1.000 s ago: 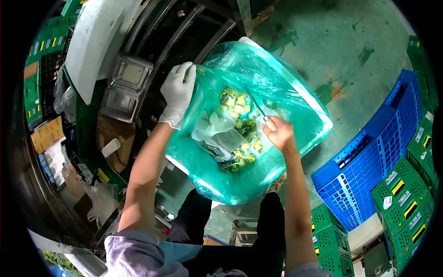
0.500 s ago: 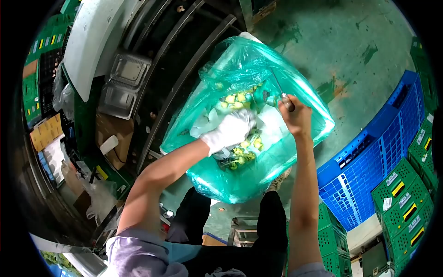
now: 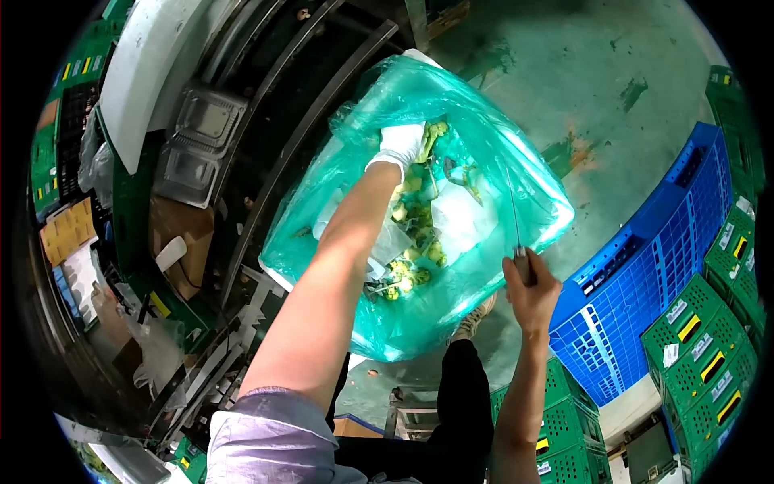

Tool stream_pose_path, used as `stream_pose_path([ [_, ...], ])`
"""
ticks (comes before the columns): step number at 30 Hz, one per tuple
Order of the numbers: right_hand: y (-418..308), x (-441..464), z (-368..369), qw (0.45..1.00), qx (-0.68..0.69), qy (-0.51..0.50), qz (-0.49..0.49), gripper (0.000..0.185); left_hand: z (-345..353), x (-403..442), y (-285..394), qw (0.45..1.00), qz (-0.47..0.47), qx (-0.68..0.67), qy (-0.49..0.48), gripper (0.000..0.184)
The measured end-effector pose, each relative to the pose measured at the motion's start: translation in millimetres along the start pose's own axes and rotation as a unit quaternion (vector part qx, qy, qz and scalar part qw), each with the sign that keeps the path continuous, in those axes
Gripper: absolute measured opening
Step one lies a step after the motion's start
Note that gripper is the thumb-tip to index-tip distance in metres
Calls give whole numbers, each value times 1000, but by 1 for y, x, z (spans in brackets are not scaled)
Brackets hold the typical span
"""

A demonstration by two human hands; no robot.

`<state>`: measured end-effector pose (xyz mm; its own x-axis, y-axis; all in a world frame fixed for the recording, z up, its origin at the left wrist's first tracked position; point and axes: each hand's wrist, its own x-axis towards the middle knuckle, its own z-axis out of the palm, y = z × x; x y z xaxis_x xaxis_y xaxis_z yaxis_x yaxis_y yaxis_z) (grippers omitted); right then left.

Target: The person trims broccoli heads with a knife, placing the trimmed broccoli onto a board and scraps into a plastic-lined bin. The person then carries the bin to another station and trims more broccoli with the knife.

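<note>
My left hand (image 3: 401,143), in a white glove, reaches into the far side of a bin lined with a green plastic bag (image 3: 379,327). Its fingers are hidden, and a yellow-green leafy vegetable piece (image 3: 434,135) lies right against it. More yellow-green vegetable pieces (image 3: 407,276), looking like broccoli or cauliflower trimmings, lie in the bag with whitish translucent plastic (image 3: 463,211). My bare right hand (image 3: 534,292) is closed around the handle of a knife (image 3: 518,222) at the bin's right edge. The thin blade points away from me, over the bag.
A blue plastic pallet (image 3: 645,266) stands to the right, beside stacked green crates (image 3: 705,355). On the left are dark metal rails (image 3: 302,141), clear plastic trays (image 3: 193,145) and a cardboard box (image 3: 181,234). My foot (image 3: 474,319) is near the bin.
My left hand has moved from the bag's middle to its far side. My right hand has come down toward me with the knife, whose blade still points away. The view has shifted slightly.
</note>
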<state>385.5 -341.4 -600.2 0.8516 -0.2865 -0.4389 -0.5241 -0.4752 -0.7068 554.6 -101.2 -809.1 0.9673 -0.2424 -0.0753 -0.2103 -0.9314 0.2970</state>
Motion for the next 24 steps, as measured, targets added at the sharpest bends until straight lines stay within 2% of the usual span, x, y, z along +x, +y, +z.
stream_pose_path([
  [1,6,-12,-6,1000,-10,4,2,30,-4,0,1,997,-34,-71,-2,37],
  [2,13,-23,-12,1000,-18,8,2,29,-11,-2,1,997,-30,-68,1,37],
  [4,18,-46,-23,1000,-19,3,18,28,-44,-22,12,989,-74,-63,-108,38],
  [5,18,-58,-28,999,-23,-5,34,27,-58,-33,16,983,-101,-94,-124,43],
  [6,17,-71,-32,999,-21,-2,33,27,-73,-47,21,988,-84,-125,-37,33],
  [8,9,-95,-34,999,-12,6,50,26,-109,-71,30,977,-125,-163,-51,40],
  [10,-2,-120,-38,998,-18,-20,51,28,-150,-102,36,968,-99,-225,-49,47],
  [12,-24,-146,-44,993,30,-59,101,31,-204,-133,54,908,-232,-337,-92,50],
  [13,-41,-158,-47,994,39,-49,89,30,-201,-155,50,865,-284,-408,-62,47],
  [14,-61,-167,-54,986,62,-85,126,25,-199,-176,47,812,-334,-478,-29,45],
  [16,-69,-193,-55,996,58,-51,43,20,-282,-192,85,621,-489,-610,-44,45],
  [17,-74,-204,-58,996,38,-60,47,18,-278,-218,70,591,-416,-686,-83,46],
  [18,-94,-213,-66,997,49,-51,-18,18,-286,-238,74,553,-442,-697,-112,48],
  [20,-136,-230,-84,994,82,-67,-22,18,-351,-245,115,421,-423,-798,-88,47],
  [21,-160,-238,-94,995,47,-42,-82,18,-366,-260,125,373,-438,-815,-71,49],
  [22,-173,-245,-104,994,22,-71,-80,18,-380,-267,132,326,-446,-832,-55,51],
  [24,-204,-263,-120,989,35,-69,-123,18,-413,-276,141,350,-436,-822,-110,52],
])
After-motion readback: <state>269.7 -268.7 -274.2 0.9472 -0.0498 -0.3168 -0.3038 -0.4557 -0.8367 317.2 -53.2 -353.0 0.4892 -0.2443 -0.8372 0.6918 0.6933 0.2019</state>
